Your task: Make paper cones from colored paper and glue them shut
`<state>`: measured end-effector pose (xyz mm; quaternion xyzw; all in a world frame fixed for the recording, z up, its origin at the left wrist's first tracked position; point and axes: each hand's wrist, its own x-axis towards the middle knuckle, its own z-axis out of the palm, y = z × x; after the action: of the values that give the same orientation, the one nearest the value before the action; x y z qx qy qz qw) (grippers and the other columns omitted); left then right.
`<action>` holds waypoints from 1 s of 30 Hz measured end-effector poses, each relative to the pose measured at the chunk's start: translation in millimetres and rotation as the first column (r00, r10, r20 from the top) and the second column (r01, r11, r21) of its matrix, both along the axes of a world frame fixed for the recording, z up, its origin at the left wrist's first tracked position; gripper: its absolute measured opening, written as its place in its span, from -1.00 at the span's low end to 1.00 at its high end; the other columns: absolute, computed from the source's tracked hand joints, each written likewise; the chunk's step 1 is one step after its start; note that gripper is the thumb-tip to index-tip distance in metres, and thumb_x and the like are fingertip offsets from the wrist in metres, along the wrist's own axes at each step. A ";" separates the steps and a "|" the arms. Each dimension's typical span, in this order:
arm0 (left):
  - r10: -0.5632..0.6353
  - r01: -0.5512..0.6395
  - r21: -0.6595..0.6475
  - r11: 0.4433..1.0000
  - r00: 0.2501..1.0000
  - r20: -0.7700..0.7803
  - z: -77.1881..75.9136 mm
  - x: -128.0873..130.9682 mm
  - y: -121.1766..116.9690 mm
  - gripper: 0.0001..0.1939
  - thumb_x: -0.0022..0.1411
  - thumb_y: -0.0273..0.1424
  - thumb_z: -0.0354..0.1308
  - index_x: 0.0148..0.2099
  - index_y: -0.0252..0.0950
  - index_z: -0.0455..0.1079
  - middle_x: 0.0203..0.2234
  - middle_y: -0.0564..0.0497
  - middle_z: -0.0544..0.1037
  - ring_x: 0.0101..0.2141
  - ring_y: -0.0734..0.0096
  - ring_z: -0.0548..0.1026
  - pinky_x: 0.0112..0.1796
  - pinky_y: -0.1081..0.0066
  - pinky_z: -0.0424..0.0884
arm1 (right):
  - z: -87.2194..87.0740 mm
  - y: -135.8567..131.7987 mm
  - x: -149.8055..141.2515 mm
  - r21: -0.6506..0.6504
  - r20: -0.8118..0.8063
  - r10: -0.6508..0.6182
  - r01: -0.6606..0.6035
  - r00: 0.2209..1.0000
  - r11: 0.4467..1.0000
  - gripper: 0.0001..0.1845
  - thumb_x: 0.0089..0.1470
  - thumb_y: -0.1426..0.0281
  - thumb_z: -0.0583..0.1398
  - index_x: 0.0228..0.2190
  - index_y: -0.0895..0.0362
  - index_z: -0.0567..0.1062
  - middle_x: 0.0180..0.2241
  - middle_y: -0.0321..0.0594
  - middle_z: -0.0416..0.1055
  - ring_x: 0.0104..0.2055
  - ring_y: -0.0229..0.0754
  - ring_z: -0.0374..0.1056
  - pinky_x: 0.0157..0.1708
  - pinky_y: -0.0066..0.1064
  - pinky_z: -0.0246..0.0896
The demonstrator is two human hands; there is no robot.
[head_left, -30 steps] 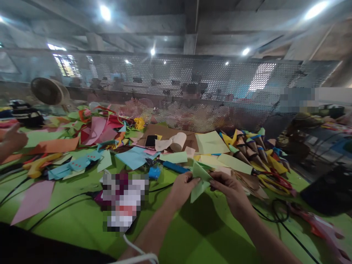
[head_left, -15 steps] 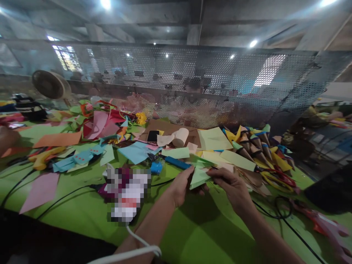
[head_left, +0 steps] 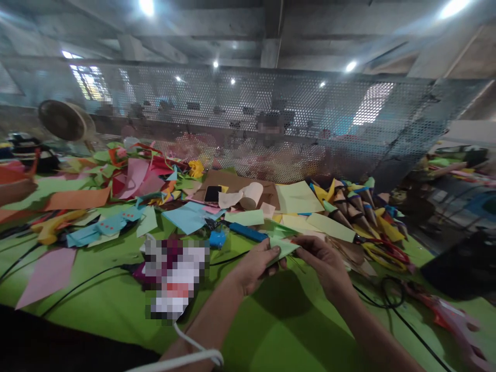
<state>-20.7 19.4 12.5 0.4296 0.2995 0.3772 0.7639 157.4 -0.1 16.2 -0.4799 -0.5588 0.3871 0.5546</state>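
A small folded piece of light green paper (head_left: pixel 284 248) is held up between my two hands over the green table. My left hand (head_left: pixel 258 263) grips its left side, thumb on top and fingers beneath. At its right corner, my right hand (head_left: pixel 323 261) pinches the paper between thumb and fingers. The paper's underside is hidden. Just behind my left hand lies a blue stick-like tool (head_left: pixel 248 232). Pale green sheets (head_left: pixel 329 226) are spread on the table behind my right hand.
Yellow-handled scissors (head_left: pixel 383 256) and paper cones (head_left: pixel 354 206) lie to the right, near a black cable (head_left: pixel 414 330). A pink glue gun (head_left: pixel 453 320) is at the far right. Left are a blurred-out phone (head_left: pixel 180 284), a yellow glue gun (head_left: pixel 54 227) and another person's hand (head_left: pixel 15 191).
The green paper has tilted flatter, and my left thumb now presses on its top. My right fingers have closed in on its corner. The other person's hand shows further in at left.
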 end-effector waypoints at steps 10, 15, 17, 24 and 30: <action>-0.008 0.009 -0.021 1.000 0.999 0.034 1.0 -1.1 1.5 -0.57 0.09 -0.16 0.29 -0.10 -0.31 0.31 -0.57 0.13 0.38 -0.67 0.69 0.06 -0.62 0.55 -0.17 | 6.8 -1.7 -3.0 -0.105 -0.225 -0.006 -0.019 0.974 0.994 -0.69 -0.27 0.21 0.48 -0.43 0.07 0.64 -0.40 -0.20 0.58 -0.35 -0.16 0.42 -0.26 -0.33 0.34; 0.003 -0.002 -0.017 1.000 0.999 0.043 2.9 0.7 -0.6 -0.53 0.01 -0.13 0.34 -0.17 -0.30 0.29 -0.57 0.14 0.35 -0.64 0.67 0.10 -0.59 0.54 -0.15 | 6.3 -2.3 -4.5 -0.099 -0.281 -0.029 0.001 0.959 0.995 -0.72 -0.30 0.23 0.49 -0.48 0.08 0.64 -0.41 -0.21 0.57 -0.36 -0.17 0.41 -0.27 -0.35 0.33; 0.017 -0.016 -0.005 1.000 0.999 0.036 3.7 -0.2 -0.6 -0.55 0.02 -0.12 0.32 -0.19 -0.30 0.28 -0.56 0.14 0.35 -0.63 0.66 0.12 -0.59 0.54 -0.13 | 6.4 -2.1 -3.8 -0.111 -0.292 -0.024 -0.009 0.956 0.994 -0.69 -0.30 0.23 0.49 -0.44 0.08 0.66 -0.39 -0.20 0.58 -0.35 -0.17 0.41 -0.27 -0.36 0.32; 0.027 -0.024 0.096 0.995 0.999 -0.033 3.2 -3.9 1.3 -0.62 0.14 -0.15 0.21 -0.14 -0.31 0.30 -0.54 0.11 0.38 -0.63 0.64 0.07 -0.58 0.50 -0.16 | 7.6 0.0 3.6 -0.171 -0.208 0.017 -0.054 0.978 0.984 -0.61 -0.17 0.08 0.42 -0.37 0.11 0.66 -0.40 -0.17 0.55 -0.38 -0.17 0.37 -0.35 -0.37 0.27; 0.039 -0.027 0.121 0.992 0.995 -0.097 8.1 -2.9 -3.4 -0.55 0.11 -0.05 0.25 -0.16 -0.30 0.31 -0.50 0.08 0.39 -0.51 0.55 0.24 -0.53 0.48 -0.06 | 3.2 1.8 2.7 -0.105 0.000 -0.007 0.007 1.000 0.994 -0.59 -0.15 0.03 0.38 -0.52 0.14 0.59 -0.55 -0.26 0.42 -0.46 -0.23 0.25 -0.43 -0.41 0.16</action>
<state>-23.7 16.0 20.6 0.4878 0.3209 0.3852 0.7147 160.1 1.7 19.4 -0.5101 -0.5359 0.4141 0.5302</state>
